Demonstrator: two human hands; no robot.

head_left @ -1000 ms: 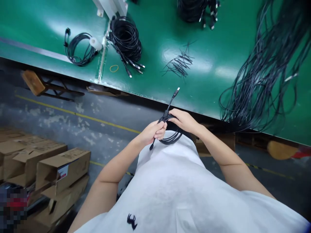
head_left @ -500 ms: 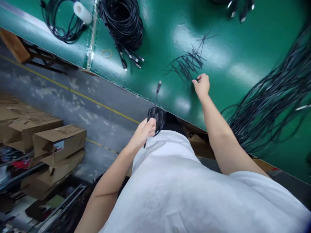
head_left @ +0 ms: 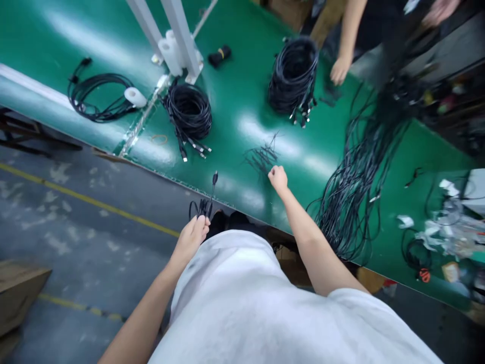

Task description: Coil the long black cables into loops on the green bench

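One coiled black cable (head_left: pixel 205 206), gripped in closed fingers of the left hand (head_left: pixel 196 230) off the near edge of the green table (head_left: pixel 229 164), apparently to keep loops together; thin black ties (head_left: pixel 264 156) heaped farther right, seemingly for easy reach, by the right hand (head_left: pixel 279 178) with curled fingers, contents untellable.

One head-worn camera looks forward and down over both hands (head_left: pixel 278 178).

Two thick, round black-cable coils (head_left: pixel 291 96) lie at eleven and one o'clock. One small, looped black-cable bundle (head_left: pixel 202 208) is at eight, one tangled black-cable heap (head_left: pixel 352 187) at three.
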